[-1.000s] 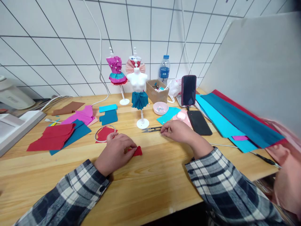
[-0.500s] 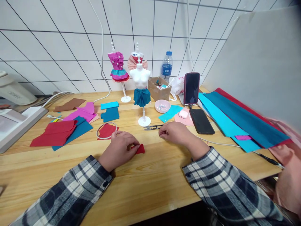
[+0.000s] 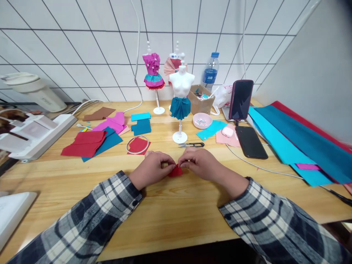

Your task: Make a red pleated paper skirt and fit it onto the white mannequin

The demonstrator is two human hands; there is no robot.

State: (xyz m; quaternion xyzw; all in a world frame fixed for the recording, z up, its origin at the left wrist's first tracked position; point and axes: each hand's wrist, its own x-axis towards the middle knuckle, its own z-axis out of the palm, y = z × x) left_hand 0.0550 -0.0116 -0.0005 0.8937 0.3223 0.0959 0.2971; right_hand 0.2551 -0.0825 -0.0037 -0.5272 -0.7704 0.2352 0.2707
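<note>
Between thumb and fingers, my left hand (image 3: 152, 169) grips a small gathered piece of red crepe paper (image 3: 176, 171) just above the table. My right hand (image 3: 202, 164) is closed in a pinch at the upper edge of that piece; whatever sits in its fingertips is too small to make out. Just beyond my hands lie thread snips (image 3: 192, 145). A white mini dress form (image 3: 181, 82) with a teal gathered skirt (image 3: 180, 107) stands behind them. Left of the snips, a pale ring (image 3: 127, 146) rests on a red sheet (image 3: 138, 144).
Coloured sheets (image 3: 84, 142) lie at left, near a white power strip (image 3: 55, 130). Two dressed forms (image 3: 152, 68), a cardboard box (image 3: 200, 104), a bottle (image 3: 211, 75) and a pink bead dish (image 3: 202, 124) stand behind. Phones (image 3: 251, 143) and long sheets (image 3: 302, 135) occupy the right.
My right hand has moved left from beside the snips to the red piece, where its fingertips now meet the left hand's. The camera view has shifted left.
</note>
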